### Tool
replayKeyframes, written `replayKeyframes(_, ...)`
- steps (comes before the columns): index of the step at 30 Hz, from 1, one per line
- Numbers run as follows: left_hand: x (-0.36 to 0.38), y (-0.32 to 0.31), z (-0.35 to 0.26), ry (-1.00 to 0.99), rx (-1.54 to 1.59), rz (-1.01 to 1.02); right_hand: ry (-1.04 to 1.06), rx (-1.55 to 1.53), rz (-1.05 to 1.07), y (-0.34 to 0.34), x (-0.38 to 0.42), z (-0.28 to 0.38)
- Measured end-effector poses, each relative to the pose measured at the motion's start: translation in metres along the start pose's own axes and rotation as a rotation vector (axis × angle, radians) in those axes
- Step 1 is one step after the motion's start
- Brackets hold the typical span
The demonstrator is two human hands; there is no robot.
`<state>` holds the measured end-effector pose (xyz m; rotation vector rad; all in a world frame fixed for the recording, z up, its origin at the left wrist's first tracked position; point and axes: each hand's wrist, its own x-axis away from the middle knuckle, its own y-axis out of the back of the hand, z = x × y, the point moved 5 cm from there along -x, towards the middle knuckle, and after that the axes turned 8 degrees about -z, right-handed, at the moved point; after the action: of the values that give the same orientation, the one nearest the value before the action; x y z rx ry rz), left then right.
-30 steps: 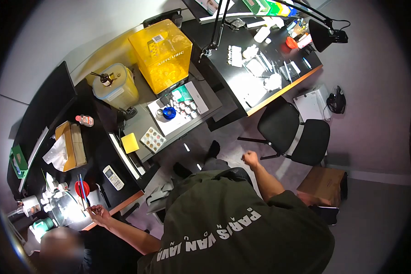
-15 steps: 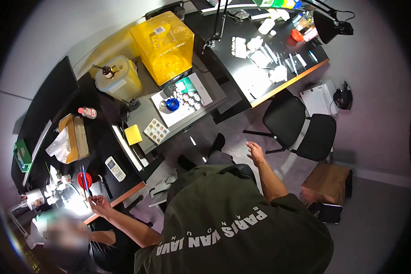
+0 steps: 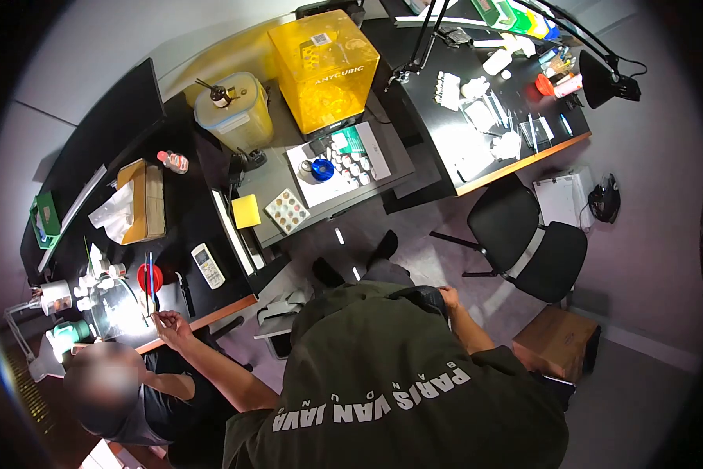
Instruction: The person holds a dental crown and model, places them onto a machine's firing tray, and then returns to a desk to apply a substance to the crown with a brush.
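Note:
At the left desk's front edge, my left hand [image 3: 173, 328] is closed, its fingertips at the lower ends of thin blue and dark tools [image 3: 152, 285]. These tools cross a red round dish [image 3: 157, 277]. A brightly lit work spot with small white containers [image 3: 99, 270] lies just beyond. Down beside my waist is my right hand [image 3: 450, 298], next to a black item [image 3: 428, 298] at my side; its fingers are partly hidden, and whether it holds anything cannot be made out.
A seated person [image 3: 136, 402] is at the lower left. The left desk bears a remote [image 3: 208, 266] and a tissue box [image 3: 150, 202]. Ahead stand a yellow printer cover [image 3: 324, 78] and a palette [image 3: 287, 211]. On the right are a black chair [image 3: 551, 258] and a cardboard box [image 3: 555, 341].
My right hand has moved from open in the air down to my waist. My left hand stays by the tools. The view has shifted, and the seated person's head and arm have changed position.

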<state>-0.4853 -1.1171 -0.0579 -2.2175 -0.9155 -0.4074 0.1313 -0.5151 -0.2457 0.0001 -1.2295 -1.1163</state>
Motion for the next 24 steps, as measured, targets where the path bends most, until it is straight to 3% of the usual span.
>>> replayKeyframes(2, -0.004, 0.004, -0.007, -0.048, -0.003, -0.016, -0.035, -0.006, 0.005, 0.006, 0.006, -0.002)
replayKeyframes(3, -0.011, 0.005, -0.01, -0.06, 0.016, 0.106, -0.052, -0.008, 0.008, 0.007, 0.012, 0.002)
replayKeyframes(6, -0.041, 0.02, -0.015, -0.048, 0.078, 0.13, 0.068, 0.033, -0.016, 0.007, 0.023, 0.028)
replayKeyframes(9, -0.038, 0.014, -0.019, -0.071, 0.103, 0.06, 0.115, 0.004, 0.021, 0.003, 0.007, 0.034)
replayKeyframes(10, -0.063, 0.028, -0.02, -0.067, 0.071, 0.187, 0.164, 0.044, 0.034, 0.003, 0.013, 0.048)
replayKeyframes(12, -0.062, 0.024, -0.025, -0.07, 0.065, 0.228, 0.133, -0.026, 0.025, 0.002, 0.036, 0.078)
replayKeyframes(18, -0.064, 0.008, -0.045, -0.163, 0.097, 0.074, 0.133, 0.004, 0.013, 0.005, 0.061, 0.111)
replayKeyframes(21, -0.096, 0.013, -0.06, -0.169, 0.073, 0.364, 0.109, -0.073, 0.059, 0.002, 0.052, 0.1)
replayKeyframes(24, -0.112, 0.018, -0.07, -0.163, 0.144, 0.204, 0.089, -0.11, 0.067, -0.003, 0.05, 0.096)
